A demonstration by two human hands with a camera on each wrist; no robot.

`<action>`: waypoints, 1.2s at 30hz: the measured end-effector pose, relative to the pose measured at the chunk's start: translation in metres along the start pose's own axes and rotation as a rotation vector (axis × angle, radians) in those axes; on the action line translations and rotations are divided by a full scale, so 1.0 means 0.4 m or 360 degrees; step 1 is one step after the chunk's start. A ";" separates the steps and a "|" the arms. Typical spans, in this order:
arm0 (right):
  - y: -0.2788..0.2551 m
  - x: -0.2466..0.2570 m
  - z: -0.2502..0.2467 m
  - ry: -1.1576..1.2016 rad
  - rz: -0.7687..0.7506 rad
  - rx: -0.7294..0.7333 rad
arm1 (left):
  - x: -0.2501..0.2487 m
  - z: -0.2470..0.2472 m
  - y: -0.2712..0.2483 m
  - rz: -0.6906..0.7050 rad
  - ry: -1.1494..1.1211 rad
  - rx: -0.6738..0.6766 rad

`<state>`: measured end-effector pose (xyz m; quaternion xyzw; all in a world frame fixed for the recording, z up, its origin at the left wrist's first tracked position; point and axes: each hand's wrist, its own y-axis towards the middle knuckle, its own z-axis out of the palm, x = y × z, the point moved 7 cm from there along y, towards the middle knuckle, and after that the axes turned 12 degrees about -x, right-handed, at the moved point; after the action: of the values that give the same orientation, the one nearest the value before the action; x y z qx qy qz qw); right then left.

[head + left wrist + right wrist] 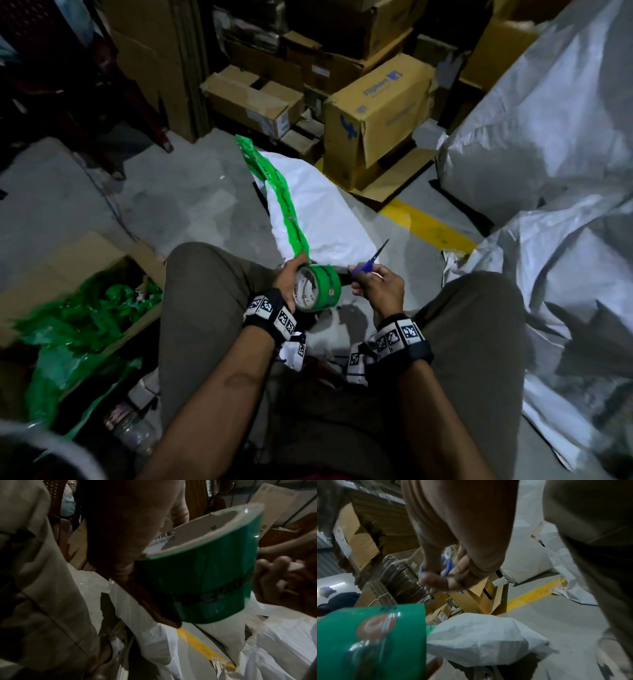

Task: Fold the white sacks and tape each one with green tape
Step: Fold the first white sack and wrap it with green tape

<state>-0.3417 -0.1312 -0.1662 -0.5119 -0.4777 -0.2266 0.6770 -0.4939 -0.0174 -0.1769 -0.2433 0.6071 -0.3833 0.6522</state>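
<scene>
I am gripping the green tape roll (317, 289) in my left hand (287, 279), keeping its strip taut over the folded white woven sack (318, 209), while my right hand (378, 287) is clasping blue-handled scissors (371, 262), seemingly for cutting.

Head view: the scissors (371, 261) show only blades and part of the blue handles, the rest buried in the right hand (378, 286); print on the tape strip (286, 202) is too small to read. Left wrist view: the left hand (130, 534) covers part of the tape roll (202, 577). Right wrist view: the lower left edge cuts the roll off.
</scene>
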 end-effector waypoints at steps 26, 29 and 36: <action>0.045 -0.127 0.413 -0.0212 0.0792 0.0870 | -0.018 -0.093 0.079 0.0185 0.0004 -0.0065; 0.076 -0.124 0.417 -0.0234 0.0696 0.0803 | -0.048 -0.102 0.075 0.0337 0.0021 -0.0100; 0.094 -0.117 0.413 -0.0216 0.0619 0.0775 | -0.072 -0.044 0.018 0.0319 -0.0082 0.0217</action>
<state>-0.4010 0.0245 -0.2221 -0.4305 -0.4553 0.0628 0.7768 -0.5087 0.0121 -0.1676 -0.1462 0.5839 -0.3501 0.7177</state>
